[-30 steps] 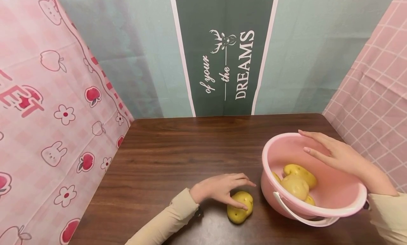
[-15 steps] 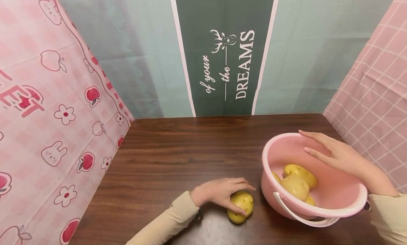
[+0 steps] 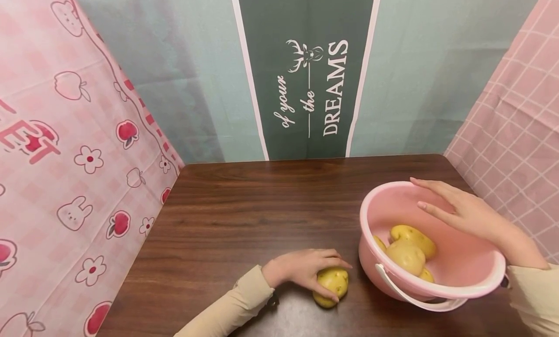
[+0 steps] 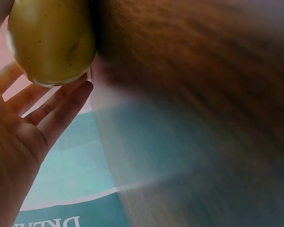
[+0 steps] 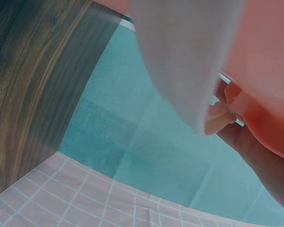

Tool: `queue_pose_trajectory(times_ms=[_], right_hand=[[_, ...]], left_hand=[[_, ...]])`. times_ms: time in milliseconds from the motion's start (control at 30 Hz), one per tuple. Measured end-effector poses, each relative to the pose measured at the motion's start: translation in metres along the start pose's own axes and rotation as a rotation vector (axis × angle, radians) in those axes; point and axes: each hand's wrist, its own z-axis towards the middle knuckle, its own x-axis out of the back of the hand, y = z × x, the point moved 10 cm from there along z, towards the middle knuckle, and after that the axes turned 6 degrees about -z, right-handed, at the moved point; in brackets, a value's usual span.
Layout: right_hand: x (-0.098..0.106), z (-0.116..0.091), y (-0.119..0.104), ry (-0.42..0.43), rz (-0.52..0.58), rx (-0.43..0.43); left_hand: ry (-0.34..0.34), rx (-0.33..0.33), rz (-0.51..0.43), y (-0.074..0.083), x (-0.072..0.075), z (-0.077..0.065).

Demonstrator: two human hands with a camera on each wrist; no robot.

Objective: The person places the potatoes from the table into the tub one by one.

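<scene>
In the head view, a yellow potato (image 3: 334,283) lies on the table left of a pink bucket (image 3: 458,259). My left hand (image 3: 301,271) holds that potato, thumb on its near side and fingers over its far side. Up close in the left wrist view, the potato (image 4: 54,40) sits beside the spread fingers (image 4: 61,109). My right hand (image 3: 471,213) holds the bucket's far right rim, thumb on the inner side. Several potatoes (image 3: 406,257) lie inside the bucket. Most of my right hand (image 5: 260,161) is hidden by the bucket in the right wrist view.
The brown wooden table (image 3: 244,206) reaches back to a green curtain (image 3: 310,84) with white lettering. A pink patterned cloth (image 3: 87,181) hangs at the left, a pink checked cloth (image 3: 515,109) at the right. The bucket's white handle (image 3: 419,298) hangs at its near side.
My left hand has come down towards me over the potato, and its fingers and thumb have closed around it. The right hand and the bucket stay where they were.
</scene>
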Motion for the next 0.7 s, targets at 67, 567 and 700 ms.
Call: queue_pose_trajectory(times_ms=[67,567,700], right_hand=[[0.0003,0.0006,-0.0007,0.005,-0.004,0.008],[0.0023,0.0015,-0.0036,0.002,-0.001,0.012],[0.0018,0.0006,-0.0025,-0.001,0.005,0.005]], left_hand=[[0.000,0.001,0.006,0.0002,-0.0007,-0.0003],[-0.002,-0.005,0.015,0.0031,-0.0052,-0.0013],[-0.023,0.009,0.005,0.0044,-0.0078,-0.0021]])
